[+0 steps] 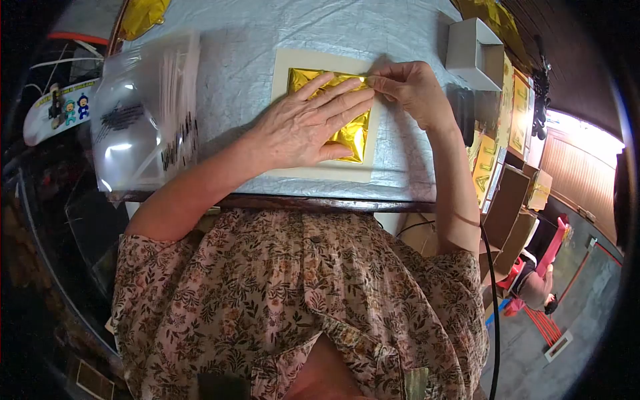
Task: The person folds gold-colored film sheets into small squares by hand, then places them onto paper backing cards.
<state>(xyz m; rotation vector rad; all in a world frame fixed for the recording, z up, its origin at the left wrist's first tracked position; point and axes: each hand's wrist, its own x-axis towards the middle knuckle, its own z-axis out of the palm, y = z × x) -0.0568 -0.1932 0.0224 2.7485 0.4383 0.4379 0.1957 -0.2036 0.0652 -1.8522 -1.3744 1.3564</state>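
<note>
A shiny gold foil packet (361,133) lies flat on a cream-coloured board or sheet (320,172). Across it my left hand (310,120) is spread, palm down, fingers apart and resting on the foil. My right hand (413,90) is at the packet's far right corner, thumb and index finger pinched together there on the foil edge. Most of the packet's middle is hidden under my left hand.
Clear plastic bags (143,113) lie in a stack on the left of the covered table (233,53). At the right stand an open white box (477,53) and yellow printed boxes (497,153). Gold foil (143,17) lies far left. Another person (533,283) is at the lower right.
</note>
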